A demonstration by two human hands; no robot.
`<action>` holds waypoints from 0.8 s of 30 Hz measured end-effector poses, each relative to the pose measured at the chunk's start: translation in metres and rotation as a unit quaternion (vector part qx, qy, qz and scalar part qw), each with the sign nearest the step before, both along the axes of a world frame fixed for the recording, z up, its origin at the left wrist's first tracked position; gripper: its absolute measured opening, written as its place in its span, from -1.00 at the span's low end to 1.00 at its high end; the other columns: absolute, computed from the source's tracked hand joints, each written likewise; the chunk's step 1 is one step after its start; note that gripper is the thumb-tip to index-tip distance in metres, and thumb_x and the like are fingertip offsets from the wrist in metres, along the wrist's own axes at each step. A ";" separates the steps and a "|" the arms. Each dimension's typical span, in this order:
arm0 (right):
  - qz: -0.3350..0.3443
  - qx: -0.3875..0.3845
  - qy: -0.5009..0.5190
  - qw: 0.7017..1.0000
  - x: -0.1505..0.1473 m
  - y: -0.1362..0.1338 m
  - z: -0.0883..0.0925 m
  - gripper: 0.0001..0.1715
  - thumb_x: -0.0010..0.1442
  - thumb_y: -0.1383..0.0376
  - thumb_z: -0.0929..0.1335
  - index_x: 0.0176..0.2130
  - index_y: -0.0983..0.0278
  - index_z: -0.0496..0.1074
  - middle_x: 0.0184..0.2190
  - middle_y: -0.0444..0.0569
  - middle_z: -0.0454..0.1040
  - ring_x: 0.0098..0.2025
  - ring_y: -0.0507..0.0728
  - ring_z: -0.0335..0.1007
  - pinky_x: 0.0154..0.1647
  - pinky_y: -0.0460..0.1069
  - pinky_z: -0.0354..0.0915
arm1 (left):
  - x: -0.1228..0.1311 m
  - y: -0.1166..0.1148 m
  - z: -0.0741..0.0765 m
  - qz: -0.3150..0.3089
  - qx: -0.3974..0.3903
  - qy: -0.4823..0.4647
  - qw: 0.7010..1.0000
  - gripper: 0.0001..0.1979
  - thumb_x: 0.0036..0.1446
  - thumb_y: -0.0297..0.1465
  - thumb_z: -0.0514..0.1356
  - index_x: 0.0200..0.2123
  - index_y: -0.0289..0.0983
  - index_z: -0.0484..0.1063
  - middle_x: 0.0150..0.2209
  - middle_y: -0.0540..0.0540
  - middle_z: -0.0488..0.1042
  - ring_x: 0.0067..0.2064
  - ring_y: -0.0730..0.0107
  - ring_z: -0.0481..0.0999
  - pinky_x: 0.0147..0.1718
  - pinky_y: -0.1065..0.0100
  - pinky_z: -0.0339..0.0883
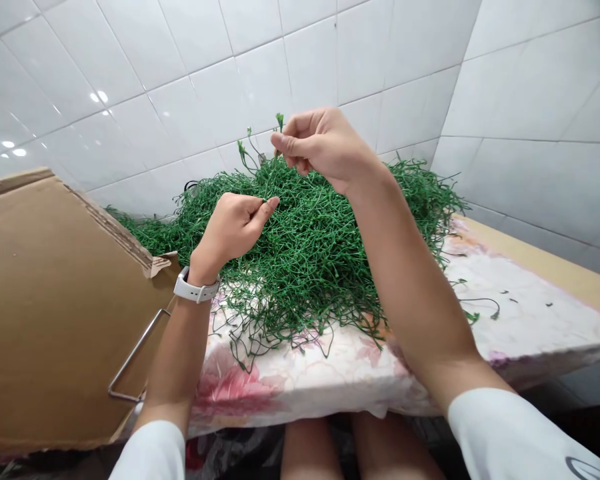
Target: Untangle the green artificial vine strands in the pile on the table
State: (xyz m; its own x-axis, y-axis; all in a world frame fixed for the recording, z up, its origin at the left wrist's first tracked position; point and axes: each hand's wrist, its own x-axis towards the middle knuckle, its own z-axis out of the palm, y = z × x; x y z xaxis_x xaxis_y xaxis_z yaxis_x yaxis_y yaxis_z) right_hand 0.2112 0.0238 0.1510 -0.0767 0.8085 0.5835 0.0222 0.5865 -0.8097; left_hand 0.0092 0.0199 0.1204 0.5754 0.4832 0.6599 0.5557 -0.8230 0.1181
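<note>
Green stems [310, 253] heaped on flowered cloth [330, 377] | left hand [233, 228] pinched tight on strand [274, 177] | right hand [323, 147] pinched tight on sprig [280, 121] | sleeve logo [587, 468] unreadable

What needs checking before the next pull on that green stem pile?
1. Right hand pinching a stem held above the pile: ok.
2. Left hand pinching at the pile's top: ok.
3. Both hands on the same stem: cannot tell, the strands are tangled.
4. Pile fully on the cloth: not ok, strands hang over the near edge.
5. Cardboard box close beside the left arm: ok.
</note>
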 end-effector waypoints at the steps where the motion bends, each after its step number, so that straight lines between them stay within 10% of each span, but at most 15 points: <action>1: -0.012 -0.001 0.013 1.000 0.000 0.002 -0.001 -0.53 0.14 0.10 0.59 -0.57 0.19 0.37 -0.65 -0.19 0.37 -0.59 -0.03 0.15 -0.59 -0.07 0.08 | 0.001 0.000 -0.001 -0.002 -0.001 -0.002 1.000 -0.32 0.35 -0.01 0.11 -0.73 -0.26 0.15 -0.74 0.04 0.11 -0.64 0.58 0.01 -0.52 0.32 -0.14; 17: -0.059 -0.037 0.181 0.981 -0.030 0.030 -0.009 -0.45 0.31 0.05 0.44 -0.58 0.17 0.24 -0.66 -0.20 0.16 -0.61 0.00 0.06 -0.53 -0.02 0.14 | 0.007 -0.009 0.006 0.053 0.073 0.035 0.995 -0.43 0.36 -0.25 0.06 -0.66 -0.22 -0.10 -0.69 0.06 -0.08 -0.61 0.52 -0.12 -0.48 0.24 -0.19; 24: -0.157 -0.053 0.264 0.950 0.038 0.085 -0.028 -0.45 0.42 0.10 0.29 -0.55 0.16 0.09 -0.65 -0.24 0.09 -0.66 -0.02 -0.03 -0.60 -0.05 0.09 | 0.015 -0.026 0.002 -0.005 0.039 0.111 0.993 -0.44 0.38 -0.22 0.04 -0.64 -0.20 -0.10 -0.69 0.05 -0.01 -0.61 0.51 -0.09 -0.49 0.24 -0.17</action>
